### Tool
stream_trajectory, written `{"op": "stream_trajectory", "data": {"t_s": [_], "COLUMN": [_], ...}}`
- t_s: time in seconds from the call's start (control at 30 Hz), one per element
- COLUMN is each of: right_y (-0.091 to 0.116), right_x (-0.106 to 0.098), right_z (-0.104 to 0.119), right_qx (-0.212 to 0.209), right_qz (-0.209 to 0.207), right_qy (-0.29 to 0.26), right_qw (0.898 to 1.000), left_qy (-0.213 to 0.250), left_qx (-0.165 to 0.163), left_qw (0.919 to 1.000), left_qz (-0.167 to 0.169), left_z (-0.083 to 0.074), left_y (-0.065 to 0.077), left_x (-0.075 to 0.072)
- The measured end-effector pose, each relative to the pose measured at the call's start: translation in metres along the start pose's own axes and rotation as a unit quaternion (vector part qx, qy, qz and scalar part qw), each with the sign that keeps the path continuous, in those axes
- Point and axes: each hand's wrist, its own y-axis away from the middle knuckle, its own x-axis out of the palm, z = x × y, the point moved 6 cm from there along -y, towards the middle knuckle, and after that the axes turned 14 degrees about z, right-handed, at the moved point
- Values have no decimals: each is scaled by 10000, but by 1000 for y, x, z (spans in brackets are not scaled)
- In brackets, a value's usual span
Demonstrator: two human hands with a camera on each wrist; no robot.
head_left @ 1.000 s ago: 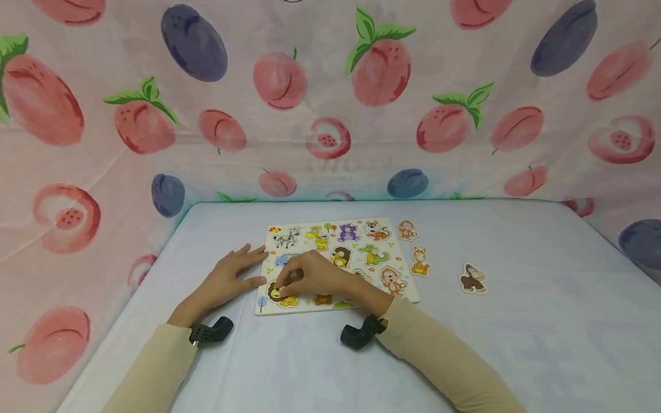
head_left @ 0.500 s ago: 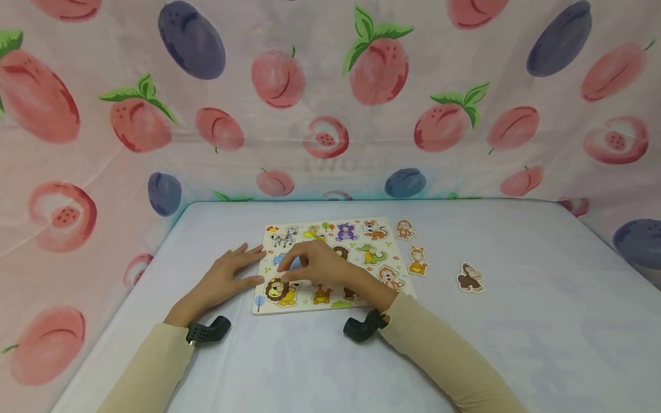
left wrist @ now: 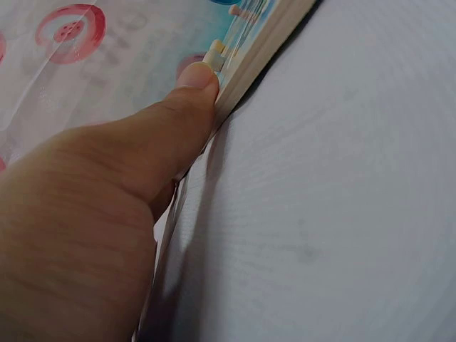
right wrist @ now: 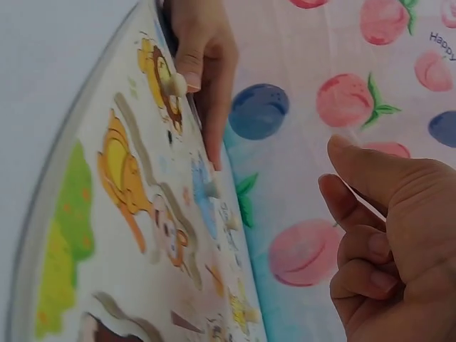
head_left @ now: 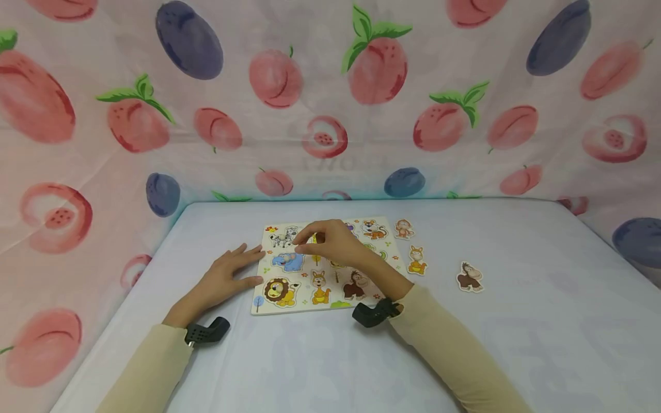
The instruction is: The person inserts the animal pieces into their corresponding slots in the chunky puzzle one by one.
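A wooden animal puzzle board (head_left: 310,310) lies on the table. My left hand (head_left: 222,281) rests at its left side, fingers spread; in the left wrist view the thumb (left wrist: 185,107) lies against the board's edge. Over the upper middle of the board hovers my right hand (head_left: 333,244), thumb and forefinger near the zebra (head_left: 283,237) and elephant (head_left: 289,262). In the right wrist view, thumb and forefinger stand apart with nothing between them, the other fingers curled in. The lion piece (head_left: 280,292) sits in the lower left, its knob (right wrist: 176,85) showing. The right hand covers several pictures.
Right of the board lie a loose monkey piece (head_left: 404,229), a kangaroo piece (head_left: 417,261) and, farther out, a gorilla piece (head_left: 470,277). Matching kangaroo (head_left: 320,289) and gorilla (head_left: 355,285) recesses show on the board. Behind hangs a fruit-print cloth (head_left: 325,103).
My right hand has left the lion piece's knob and moved up and away across the board towards the zebra, uncovering the lion, kangaroo and gorilla pictures. The left hand stays at the board's edge.
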Motion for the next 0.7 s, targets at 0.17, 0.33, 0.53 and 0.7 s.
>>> {"op": "stream_trajectory", "data": {"t_s": [0.17,0.33,0.53,0.7], "right_y": [11,26,50,75], "right_x": [-16,-36,-58,-74], "right_z": [0,-1,-7,-14], "right_qx": [-12,37,200,406], "right_qz": [-217,-502,-742,-920], "right_qy": [-119,-111,136,468], "right_qw": [9997,9987,9969,9938], "left_qy": [13,-63,-76,-22], "left_qx": [-42,-23,-17,-89], "left_qw": [10000,10000,10000,9999], "left_qz": [19,-43,-53,-45], "left_z": [2,1,2,2], "left_y": [-1,-1,0,0], "left_x": [3,1,0,0]}}
